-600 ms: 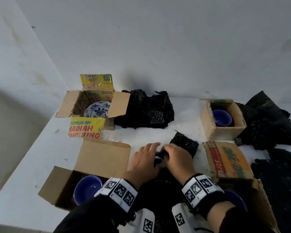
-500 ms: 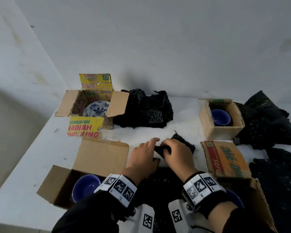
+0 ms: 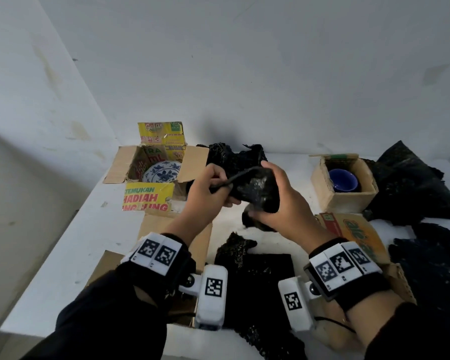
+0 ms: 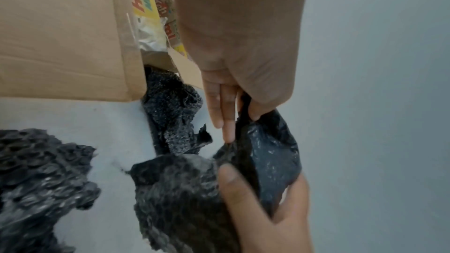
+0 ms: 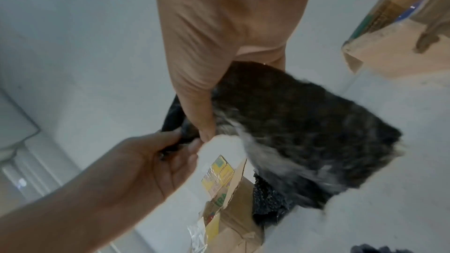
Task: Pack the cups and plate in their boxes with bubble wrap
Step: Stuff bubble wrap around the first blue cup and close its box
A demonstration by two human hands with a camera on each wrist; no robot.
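Both hands hold a bundle of black bubble wrap point(image 3: 255, 188) in the air above the table's middle. My left hand point(image 3: 222, 187) pinches its thin left edge point(image 4: 244, 107) between thumb and fingers. My right hand point(image 3: 264, 189) is curled round the bundle's bulk point(image 5: 304, 122). I cannot tell whether anything is inside it. A blue-and-white plate point(image 3: 164, 172) lies in the open yellow-printed box point(image 3: 146, 196) at the back left. A blue cup point(image 3: 343, 180) sits in a small cardboard box point(image 3: 348, 203) at the back right.
Black bubble wrap lies in heaps at the back centre point(image 3: 231, 157), on the right point(image 3: 411, 188) and under my wrists point(image 3: 260, 271). An open box flap point(image 3: 151, 227) shows behind my left arm. A printed flap point(image 3: 359, 237) lies near right. White walls close the back and left.
Both hands were low on the table, pressing on the wrap. They have lifted the black bundle up and away from me. The near-left cup is now hidden behind my left arm.
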